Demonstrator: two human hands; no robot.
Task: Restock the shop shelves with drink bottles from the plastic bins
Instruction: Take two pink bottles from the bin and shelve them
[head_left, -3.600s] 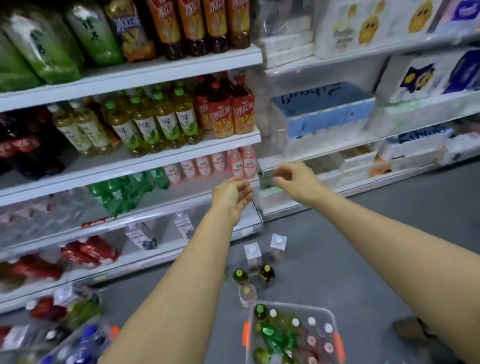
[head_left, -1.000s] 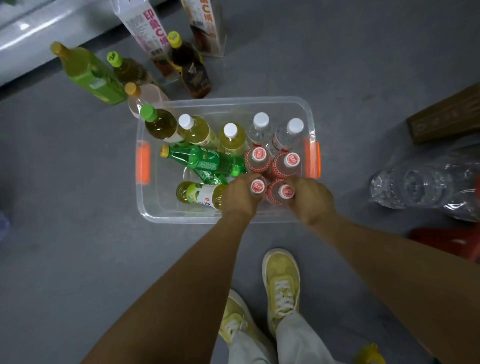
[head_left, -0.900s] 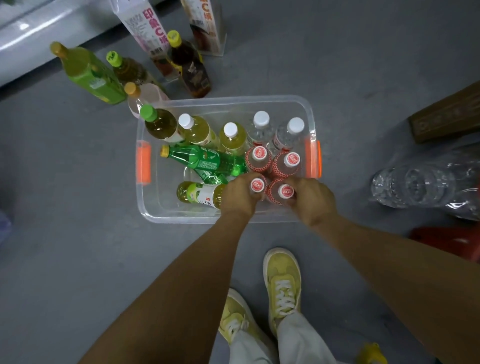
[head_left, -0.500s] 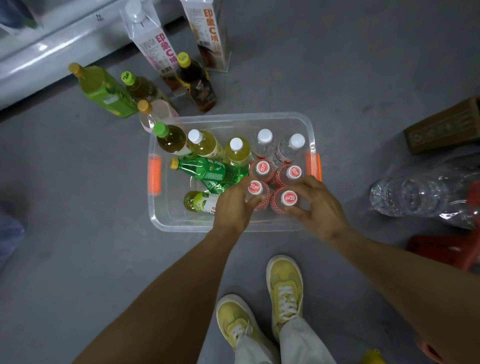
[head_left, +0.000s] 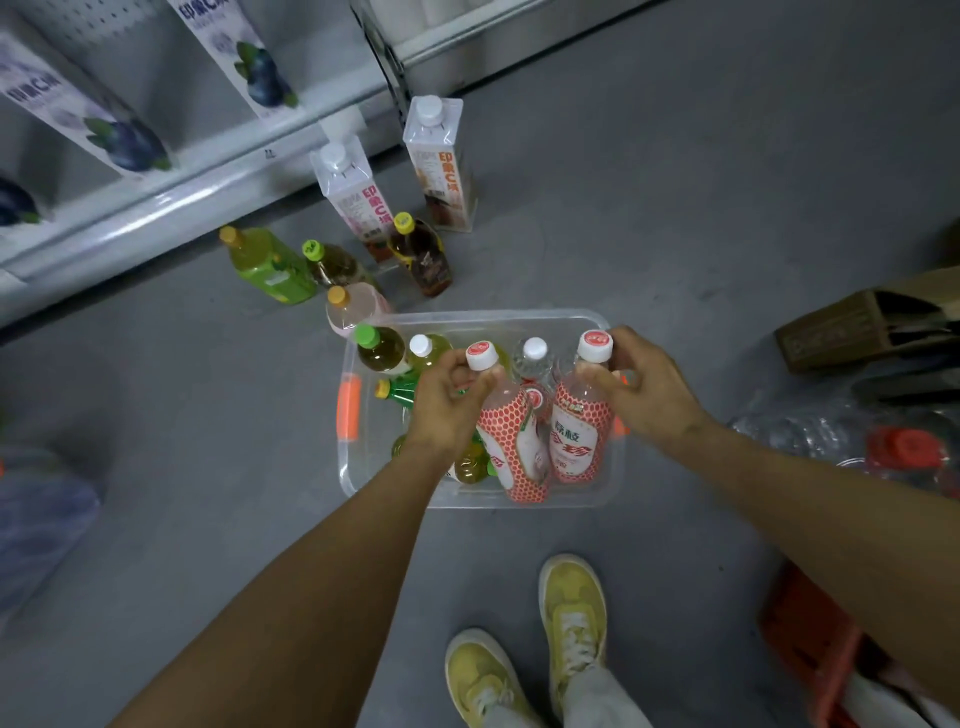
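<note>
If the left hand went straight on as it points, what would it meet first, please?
Probably the clear white-capped bottle in the bin, just beyond the red-patterned bottle the left hand grips; depth unclear.

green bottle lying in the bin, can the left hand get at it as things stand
Probably not yet. The green bottle lies just beside the left hand, cap end uncovered, but that hand is gripping a red bottle by the neck. Freed, it looks an easy reach.
</note>
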